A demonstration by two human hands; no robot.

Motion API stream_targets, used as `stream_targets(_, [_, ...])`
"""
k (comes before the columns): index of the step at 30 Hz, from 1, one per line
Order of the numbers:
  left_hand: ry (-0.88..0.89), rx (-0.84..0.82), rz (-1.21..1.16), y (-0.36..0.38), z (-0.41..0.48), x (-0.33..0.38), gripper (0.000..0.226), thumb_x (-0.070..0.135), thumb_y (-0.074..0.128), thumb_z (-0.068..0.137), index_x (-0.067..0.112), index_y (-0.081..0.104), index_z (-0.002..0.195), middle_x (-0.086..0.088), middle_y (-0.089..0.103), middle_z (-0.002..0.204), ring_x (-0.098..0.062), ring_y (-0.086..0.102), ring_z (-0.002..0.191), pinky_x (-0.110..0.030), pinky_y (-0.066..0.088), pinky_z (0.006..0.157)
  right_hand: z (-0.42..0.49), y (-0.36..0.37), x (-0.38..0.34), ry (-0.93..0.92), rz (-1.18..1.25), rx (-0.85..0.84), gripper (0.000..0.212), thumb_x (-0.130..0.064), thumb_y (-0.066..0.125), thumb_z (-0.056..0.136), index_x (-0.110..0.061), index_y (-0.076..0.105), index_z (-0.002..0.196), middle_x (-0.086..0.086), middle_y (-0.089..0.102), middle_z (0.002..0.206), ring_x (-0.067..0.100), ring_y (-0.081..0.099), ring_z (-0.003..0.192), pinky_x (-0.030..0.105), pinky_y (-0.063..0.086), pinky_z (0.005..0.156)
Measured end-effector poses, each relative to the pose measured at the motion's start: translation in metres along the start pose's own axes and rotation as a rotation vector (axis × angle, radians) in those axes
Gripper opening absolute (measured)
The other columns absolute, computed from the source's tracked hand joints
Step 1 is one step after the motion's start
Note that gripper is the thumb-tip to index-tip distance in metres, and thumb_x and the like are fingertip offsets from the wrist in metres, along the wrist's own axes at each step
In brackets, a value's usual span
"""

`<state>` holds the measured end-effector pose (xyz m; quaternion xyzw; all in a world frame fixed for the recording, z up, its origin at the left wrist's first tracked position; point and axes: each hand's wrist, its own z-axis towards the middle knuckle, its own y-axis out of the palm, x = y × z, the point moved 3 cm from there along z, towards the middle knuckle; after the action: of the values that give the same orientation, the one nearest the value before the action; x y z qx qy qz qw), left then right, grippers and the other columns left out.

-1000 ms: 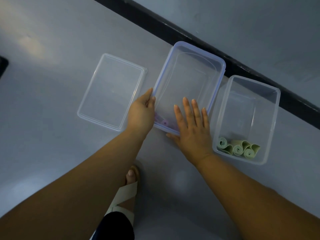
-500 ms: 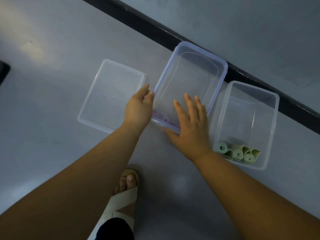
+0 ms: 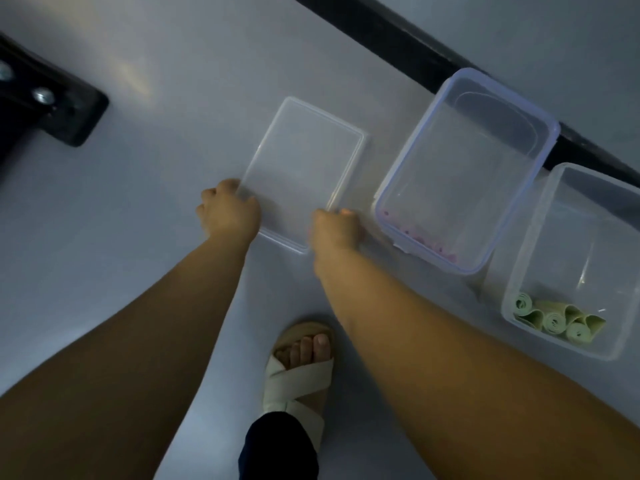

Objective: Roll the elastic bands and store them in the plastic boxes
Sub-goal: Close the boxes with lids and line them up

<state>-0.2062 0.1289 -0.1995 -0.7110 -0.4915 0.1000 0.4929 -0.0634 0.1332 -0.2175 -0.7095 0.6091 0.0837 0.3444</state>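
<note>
One clear lid (image 3: 304,168) on grey floor (image 3: 156,237), left hand (image 3: 228,211) and right hand (image 3: 334,227) gripping its near corners.

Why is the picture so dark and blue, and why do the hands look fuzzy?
Head view: dim bluish light all over, with a pale glare patch on the floor at upper left; head view: the left hand and right hand gripping the clear lid look softly blurred, the green rolled bands sharper; the wide lens makes the near arms look huge.
</note>
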Motion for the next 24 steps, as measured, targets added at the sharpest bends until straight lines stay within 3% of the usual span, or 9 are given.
stream_targets(4, [-0.022,-0.007,-0.036,0.0,0.003,-0.009,0.042,0.021,0.048,0.089,0.015,0.051,0.131,-0.017,0.044,0.134,-0.038,0.045,0.12,-0.035,0.032,0.104,0.009,-0.001,0.001,0.013,-0.01,0.005,0.027,-0.019,0.059,0.085,0.002,0.065,0.1,0.018,0.064,0.092,0.027,0.061,0.088,0.03,0.038,0.068])
stream_targets(7, [-0.061,-0.026,-0.103,-0.002,-0.001,-0.018,0.036,0.024,0.046,0.091,0.014,0.057,0.123,-0.016,0.048,0.13,-0.038,0.05,0.115,-0.035,0.037,0.1,0.001,0.003,0.003,-0.028,0.122,-0.003,0.005,-0.009,0.058,0.082,-0.014,0.058,0.084,0.01,0.056,0.079,0.024,0.053,0.077,0.04,0.048,0.073])
stream_targets(9, [-0.082,-0.023,-0.142,-0.004,-0.006,-0.025,0.034,0.026,0.046,0.091,0.011,0.058,0.12,-0.017,0.051,0.126,-0.038,0.053,0.111,-0.037,0.04,0.096,-0.012,0.005,0.002,-0.046,0.251,-0.076,0.023,-0.001,0.057,0.083,-0.02,0.047,0.073,0.004,0.054,0.072,0.023,0.054,0.069,0.043,0.051,0.071])
stream_targets(11, [-0.083,-0.012,-0.21,-0.01,-0.012,-0.027,0.033,0.025,0.045,0.092,0.006,0.059,0.114,-0.017,0.058,0.116,-0.036,0.056,0.105,-0.036,0.044,0.088,-0.029,-0.002,-0.005,-0.105,0.368,-0.165,0.029,0.003,0.054,0.086,-0.022,0.046,0.073,0.002,0.052,0.069,0.018,0.051,0.059,0.036,0.047,0.061])
stream_targets(15, [-0.012,0.01,-0.283,-0.03,-0.033,-0.002,0.025,0.027,0.048,0.092,0.006,0.054,0.104,-0.015,0.064,0.104,-0.033,0.059,0.098,-0.035,0.045,0.081,-0.057,-0.042,-0.016,-0.245,0.458,-0.163,0.026,0.0,0.055,0.089,-0.024,0.049,0.095,0.004,0.058,0.08,0.014,0.055,0.062,0.031,0.05,0.063])
stream_targets(18, [0.131,-0.058,-0.251,-0.038,-0.06,0.035,0.026,0.03,0.049,0.091,0.015,0.054,0.112,-0.014,0.067,0.104,-0.032,0.061,0.099,-0.04,0.049,0.087,-0.071,-0.09,-0.018,-0.296,0.494,-0.073,0.048,-0.002,0.055,0.09,-0.026,0.039,0.129,0.0,0.058,0.082,0.005,0.058,0.06,0.027,0.052,0.065])
stream_targets(22, [0.367,-0.212,-0.063,-0.027,-0.113,0.097,0.024,0.031,0.047,0.093,0.02,0.058,0.112,-0.007,0.068,0.099,-0.029,0.061,0.096,-0.03,0.043,0.076,-0.079,-0.174,-0.006,-0.338,0.479,0.103,0.053,-0.005,0.051,0.092,-0.031,0.034,0.135,0.007,0.06,0.094,0.009,0.059,0.069,0.02,0.05,0.061])
stream_targets(24, [0.456,-0.289,-0.009,-0.015,-0.145,0.127,0.019,0.033,0.05,0.091,0.021,0.058,0.105,-0.004,0.067,0.093,-0.027,0.061,0.092,-0.027,0.042,0.073,-0.079,-0.221,0.004,-0.347,0.438,0.206,0.052,-0.007,0.047,0.094,-0.026,0.033,0.14,0.003,0.058,0.09,0.009,0.056,0.067,0.018,0.048,0.058])
